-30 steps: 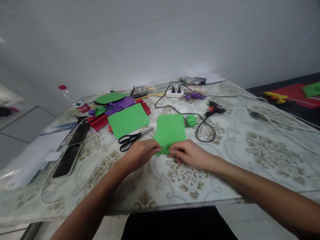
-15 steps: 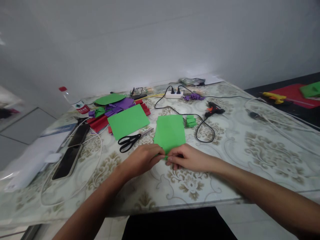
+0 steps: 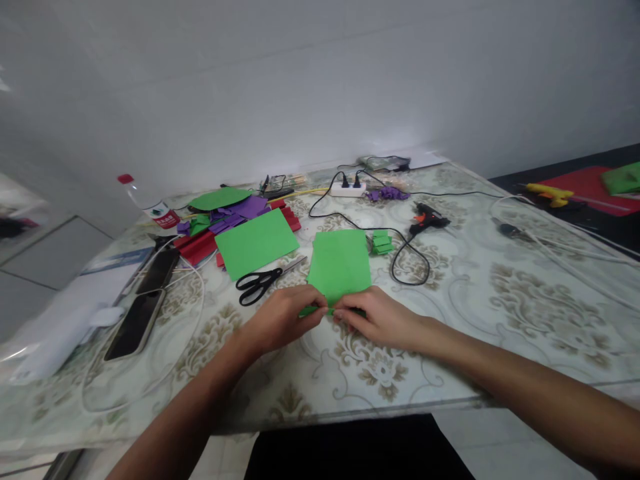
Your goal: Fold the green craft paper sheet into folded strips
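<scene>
Both hands pinch a narrow green paper strip (image 3: 330, 311) at the near edge of a green paper sheet (image 3: 343, 260). My left hand (image 3: 290, 313) is closed on the strip's left part, and my right hand (image 3: 375, 313) grips its right part, the fingertips of the two nearly meeting. Most of the strip is hidden by the fingers. Just right of the sheet lies a small folded green paper piece (image 3: 383, 243). Black-handled scissors (image 3: 260, 285) rest left of the sheet, below another green sheet (image 3: 257, 242).
Purple paper (image 3: 245, 210) and red paper (image 3: 197, 247) are heaped at the back left near a bottle (image 3: 163, 213). A black glue gun (image 3: 429, 219) lies right, its cord near a power strip (image 3: 349, 190). Two phones (image 3: 135, 323) lie left; a yellow glue gun (image 3: 550, 194) sits far right.
My hands have come closer together and slightly nearer me at the sheet's near edge. The strip, visible between them a second ago, is now mostly covered by the fingers.
</scene>
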`<state>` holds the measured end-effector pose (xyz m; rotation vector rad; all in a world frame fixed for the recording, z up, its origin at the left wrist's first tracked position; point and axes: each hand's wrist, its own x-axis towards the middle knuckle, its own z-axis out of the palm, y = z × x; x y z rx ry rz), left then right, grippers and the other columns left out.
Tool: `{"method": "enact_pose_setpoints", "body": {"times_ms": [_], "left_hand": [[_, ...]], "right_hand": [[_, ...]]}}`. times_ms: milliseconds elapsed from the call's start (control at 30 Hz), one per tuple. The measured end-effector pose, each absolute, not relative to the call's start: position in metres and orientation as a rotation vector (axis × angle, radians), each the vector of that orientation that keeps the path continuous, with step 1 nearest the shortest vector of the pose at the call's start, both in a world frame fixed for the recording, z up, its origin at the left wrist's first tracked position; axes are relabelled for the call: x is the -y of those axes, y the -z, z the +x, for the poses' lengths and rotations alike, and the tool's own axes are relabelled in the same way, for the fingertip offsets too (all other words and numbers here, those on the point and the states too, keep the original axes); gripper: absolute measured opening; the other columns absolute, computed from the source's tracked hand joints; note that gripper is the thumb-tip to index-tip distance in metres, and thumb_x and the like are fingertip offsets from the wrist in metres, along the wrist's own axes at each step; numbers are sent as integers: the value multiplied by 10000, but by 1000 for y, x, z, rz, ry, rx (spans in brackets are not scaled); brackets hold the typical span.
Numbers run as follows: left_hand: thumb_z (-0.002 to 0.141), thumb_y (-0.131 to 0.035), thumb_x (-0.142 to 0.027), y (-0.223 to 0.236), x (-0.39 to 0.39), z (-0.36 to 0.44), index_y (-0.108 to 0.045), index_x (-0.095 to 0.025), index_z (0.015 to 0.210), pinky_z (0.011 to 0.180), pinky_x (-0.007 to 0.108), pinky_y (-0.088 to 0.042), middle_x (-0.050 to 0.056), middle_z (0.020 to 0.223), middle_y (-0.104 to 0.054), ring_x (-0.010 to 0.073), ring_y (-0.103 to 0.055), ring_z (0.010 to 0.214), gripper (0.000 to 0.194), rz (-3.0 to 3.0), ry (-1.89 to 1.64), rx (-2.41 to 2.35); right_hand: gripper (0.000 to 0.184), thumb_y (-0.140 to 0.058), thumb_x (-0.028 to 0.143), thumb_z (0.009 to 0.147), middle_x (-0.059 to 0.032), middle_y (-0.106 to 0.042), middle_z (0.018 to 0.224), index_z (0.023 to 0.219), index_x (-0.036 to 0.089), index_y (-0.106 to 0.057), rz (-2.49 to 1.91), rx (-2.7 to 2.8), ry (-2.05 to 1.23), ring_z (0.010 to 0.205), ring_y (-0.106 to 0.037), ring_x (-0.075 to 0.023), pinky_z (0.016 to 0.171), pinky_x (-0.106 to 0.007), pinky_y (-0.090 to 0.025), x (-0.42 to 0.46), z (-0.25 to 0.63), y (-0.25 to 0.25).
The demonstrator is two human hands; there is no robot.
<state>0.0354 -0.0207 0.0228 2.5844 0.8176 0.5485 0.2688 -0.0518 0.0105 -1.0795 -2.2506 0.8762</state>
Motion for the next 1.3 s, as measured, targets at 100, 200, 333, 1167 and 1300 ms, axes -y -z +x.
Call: {"method": "enact_pose_setpoints", "body": {"times_ms": [100, 200, 333, 1167, 1300], "left_hand": [[952, -603, -214, -24, 16, 31, -656, -178, 936, 702, 238, -445, 15, 859, -697, 138, -633, 753, 67, 2566, -577, -847], [948, -607, -215, -24, 14, 29, -656, -176, 927, 699, 235, -446, 13, 850, -698, 134, -634, 746, 66, 2557, -580, -848], [937, -622, -202, -24, 16, 31, -664, -184, 933, 687, 226, -437, 3, 849, -700, 122, -626, 734, 45, 2540, -564, -823], [930, -609, -275, -42, 3, 16, -689, -181, 867, 626, 204, -433, 4, 778, -697, 121, -595, 672, 138, 2427, -617, -972], [926, -612, -298, -44, -2, 9, -691, -175, 852, 589, 191, -424, -1, 729, -679, 112, -577, 632, 164, 2349, -671, -1044]], "right_hand": [[241, -548, 244, 982, -45, -752, 742, 922, 146, -760, -1116, 2201, -871, 602, -635, -132, 604, -223, -422, 51, 270, -11], [244, -554, 268, 981, -41, -754, 739, 907, 151, -755, -1139, 2156, -932, 595, -645, -133, 585, -220, -423, 51, 269, -10], [267, -530, 287, 989, -43, -751, 706, 914, 146, -743, -1123, 2119, -1047, 592, -669, -144, 576, -220, -445, 52, 268, -11], [330, -547, 388, 983, -44, -733, 668, 920, 147, -763, -1155, 1955, -1186, 550, -634, -144, 529, -220, -426, 49, 271, -12], [335, -555, 393, 976, -44, -719, 659, 885, 137, -751, -1137, 1892, -1188, 557, -631, -136, 563, -219, -450, 48, 272, -13]]}}
